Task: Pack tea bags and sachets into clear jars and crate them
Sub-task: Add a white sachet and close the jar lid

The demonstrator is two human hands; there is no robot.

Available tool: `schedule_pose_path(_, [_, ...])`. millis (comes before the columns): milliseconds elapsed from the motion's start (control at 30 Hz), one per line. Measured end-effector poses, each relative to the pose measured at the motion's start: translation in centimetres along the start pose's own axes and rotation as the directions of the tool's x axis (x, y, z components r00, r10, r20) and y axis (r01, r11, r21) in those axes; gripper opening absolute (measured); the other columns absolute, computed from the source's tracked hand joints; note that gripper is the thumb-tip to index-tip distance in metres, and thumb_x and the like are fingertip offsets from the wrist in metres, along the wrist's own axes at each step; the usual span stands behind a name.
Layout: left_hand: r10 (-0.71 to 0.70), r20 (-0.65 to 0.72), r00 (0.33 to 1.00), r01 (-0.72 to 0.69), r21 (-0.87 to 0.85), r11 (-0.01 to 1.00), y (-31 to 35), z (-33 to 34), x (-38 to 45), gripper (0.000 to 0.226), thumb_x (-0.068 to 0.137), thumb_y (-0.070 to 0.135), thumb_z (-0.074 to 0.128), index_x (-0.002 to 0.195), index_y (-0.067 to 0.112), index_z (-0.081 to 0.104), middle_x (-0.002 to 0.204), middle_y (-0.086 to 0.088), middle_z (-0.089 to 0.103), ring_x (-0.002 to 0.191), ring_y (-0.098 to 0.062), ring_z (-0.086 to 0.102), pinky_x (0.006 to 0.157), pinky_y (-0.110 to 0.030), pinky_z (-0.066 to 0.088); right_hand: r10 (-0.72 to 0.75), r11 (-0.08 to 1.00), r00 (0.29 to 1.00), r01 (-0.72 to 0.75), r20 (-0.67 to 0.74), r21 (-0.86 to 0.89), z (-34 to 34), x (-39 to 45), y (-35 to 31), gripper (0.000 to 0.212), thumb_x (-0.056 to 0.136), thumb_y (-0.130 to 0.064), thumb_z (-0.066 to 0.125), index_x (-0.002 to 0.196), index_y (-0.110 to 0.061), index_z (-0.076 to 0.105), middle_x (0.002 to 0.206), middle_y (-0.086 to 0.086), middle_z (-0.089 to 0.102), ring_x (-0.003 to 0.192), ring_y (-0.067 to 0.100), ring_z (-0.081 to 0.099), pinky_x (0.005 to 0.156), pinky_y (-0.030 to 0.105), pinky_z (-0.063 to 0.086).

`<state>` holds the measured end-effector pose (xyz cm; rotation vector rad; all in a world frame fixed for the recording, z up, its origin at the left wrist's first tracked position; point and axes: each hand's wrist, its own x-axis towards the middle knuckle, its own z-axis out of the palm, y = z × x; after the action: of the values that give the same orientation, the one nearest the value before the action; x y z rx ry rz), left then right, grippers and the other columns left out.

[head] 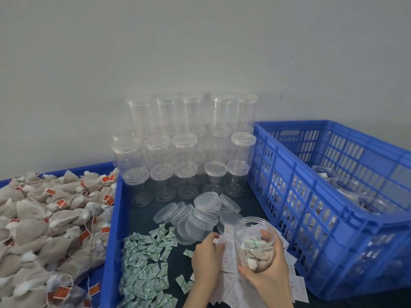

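Observation:
My right hand [270, 278] grips an open clear jar [253, 238], tilted toward me, holding tea bags and a green sachet. Just left of it, my left hand [205, 256] pinches a white paper slip [226, 243] from the scattered pile of white slips [298, 287] on the dark table. Green-white sachets [144, 263] lie in a heap to the left. A blue tray [112, 241] at far left holds a mound of tea bags [44, 218] with red tags. The blue crate [311, 196] on the right contains several jars [347, 187].
Stacked empty lidded jars [184, 147] stand against the wall at the back. Loose clear lids [200, 214] lie in a pile between those jars and my hands. The crate's near wall stands close beside my right hand.

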<state>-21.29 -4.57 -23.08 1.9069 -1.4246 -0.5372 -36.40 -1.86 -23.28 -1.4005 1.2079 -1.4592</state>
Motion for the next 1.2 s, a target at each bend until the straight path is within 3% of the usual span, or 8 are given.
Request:
schedule_pose_path(200, [0.027,0.016,1.000,-0.028,0.065,0.997,0.1,-0.5,0.6,0.026,0.100,0.032,0.045,0.113,0.028,0.068,0.101,0.006,0.070,0.093,-0.015,0.063,0.068,-0.027,0.042,-0.016,1.000,1.000,0.015,-0.007,-0.008,0.1,0.1,-0.2,0.118,0.047,0.013,0.091,0.132,-0.053,0.043,0.129,-0.023,0.057,0.101,-0.013,0.063,0.071,0.003,0.048])
schedule_pose_path(333, [0.023,0.014,1.000,-0.025,0.131,0.991,-0.2,-0.1,0.3,0.022,0.100,0.024,0.045,0.097,0.029,0.067,0.092,0.005,0.047,0.083,-0.018,0.054,0.072,-0.029,0.045,-0.021,1.000,1.000,0.021,-0.005,-0.016,0.1,0.2,0.0,0.121,0.045,0.010,0.092,0.128,-0.063,0.043,0.128,-0.028,0.057,0.105,-0.013,0.061,0.073,0.005,0.050])
schedule_pose_path(467, [0.012,-0.036,0.999,-0.004,0.208,0.978,-0.3,-0.3,-0.1,0.026,0.099,0.034,0.050,0.123,0.035,0.059,0.110,0.010,0.061,0.097,-0.012,0.061,0.068,-0.026,0.041,-0.019,0.998,1.000,0.020,0.014,-0.052,0.2,0.1,0.0,0.118,0.039,-0.011,0.092,0.126,-0.071,0.039,0.125,-0.039,0.054,0.110,-0.005,0.062,0.082,0.011,0.053])
schedule_pose_path(633, [-0.007,-0.081,0.997,0.026,0.242,0.970,0.2,-0.9,-0.3,0.017,0.097,0.040,0.049,0.102,0.032,0.062,0.093,0.009,0.068,0.085,-0.010,0.062,0.064,-0.026,0.042,-0.034,0.997,0.999,0.035,0.017,-0.070,0.2,0.2,0.2,0.122,0.043,-0.001,0.094,0.125,-0.071,0.037,0.125,-0.040,0.052,0.115,-0.009,0.056,0.083,0.004,0.047])
schedule_pose_path(800, [-0.016,-0.101,0.995,0.026,0.103,0.994,1.2,-2.2,0.0,0.012,0.094,0.038,0.057,0.092,0.032,0.067,0.099,0.017,0.059,0.087,-0.002,0.052,0.060,-0.022,0.038,-0.020,0.997,0.999,0.022,0.025,-0.072,0.4,0.2,0.0,0.122,0.047,0.002,0.092,0.125,-0.074,0.036,0.124,-0.041,0.051,0.112,-0.009,0.058,0.085,0.010,0.052])
schedule_pose_path(933, [-0.072,-0.175,0.982,0.045,-0.155,0.987,3.5,-5.3,0.6,0.011,0.092,0.035,0.062,0.081,0.038,0.064,0.078,0.017,0.064,0.069,0.000,0.059,0.056,-0.022,0.043,-0.037,0.998,0.998,0.040,0.045,-0.057,0.7,0.4,0.1,0.119,0.046,0.006,0.093,0.131,-0.058,0.040,0.123,-0.037,0.053,0.111,-0.013,0.056,0.080,0.001,0.045])
schedule_pose_path(1033, [-0.055,-0.271,0.961,-0.046,-0.353,0.934,5.7,-7.9,1.1,0.019,0.089,0.030,0.067,0.073,0.040,0.063,0.070,0.016,0.066,0.068,0.000,0.061,0.059,-0.021,0.047,-0.050,0.998,0.998,0.052,0.050,-0.038,1.3,0.4,0.0,0.112,0.041,-0.010,0.092,0.124,-0.067,0.043,0.121,-0.035,0.055,0.109,-0.012,0.059,0.078,0.004,0.048])
schedule_pose_path(1200, [0.089,-0.035,0.995,-0.095,-0.390,0.916,8.1,-8.9,0.9,0.019,0.083,0.027,0.074,0.069,0.037,0.066,0.071,0.020,0.069,0.071,0.003,0.064,0.072,-0.025,0.054,-0.067,0.997,0.995,0.064,0.078,0.032,2.4,0.3,-0.6,0.097,0.044,-0.013,0.086,0.118,-0.065,0.050,0.118,-0.025,0.065,0.104,0.007,0.070,0.075,0.017,0.056])
